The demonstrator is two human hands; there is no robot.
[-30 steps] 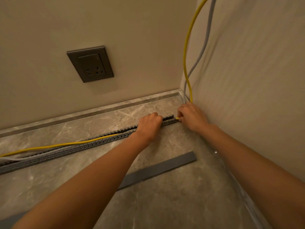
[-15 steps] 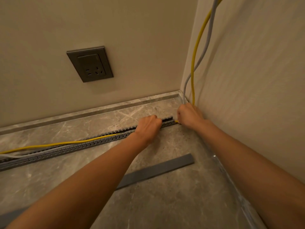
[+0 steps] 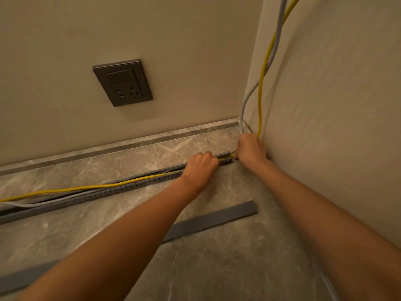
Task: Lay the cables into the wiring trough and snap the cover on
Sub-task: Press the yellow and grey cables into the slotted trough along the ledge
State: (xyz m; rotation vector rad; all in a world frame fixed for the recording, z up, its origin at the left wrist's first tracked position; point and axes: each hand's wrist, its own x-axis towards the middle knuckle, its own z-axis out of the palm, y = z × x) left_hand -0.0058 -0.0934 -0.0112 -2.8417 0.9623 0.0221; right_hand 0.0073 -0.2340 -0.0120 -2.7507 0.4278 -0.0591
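- Cable-laying step here, cover not on yet. The trough [image 3: 134, 185] runs along the floor [image 3: 217, 268] toward the corner, and both hands are at its corner end.
- Left hand [image 3: 200, 168] is curled into a fist on top of the trough, looks like it's pressing the yellow cable [image 3: 86, 188] down between the slotted walls. Can't see the fingertips, so can't swear to what it's pinching.
- Right hand [image 3: 249, 148] is closed around the cables right where they drop from the wall into the trough end.
- Further left the yellow cable rides on top of the trough edge and the grey cable [image 3: 32, 205] sits loose, so I'd say the next move is working leftward, pushing both down.
- Cover [image 3: 217, 218] lies flat on the floor, near the trough on the person's side, untouched.
- Corner is tight: right wall touches the right hand. Plenty of open floor to the left.
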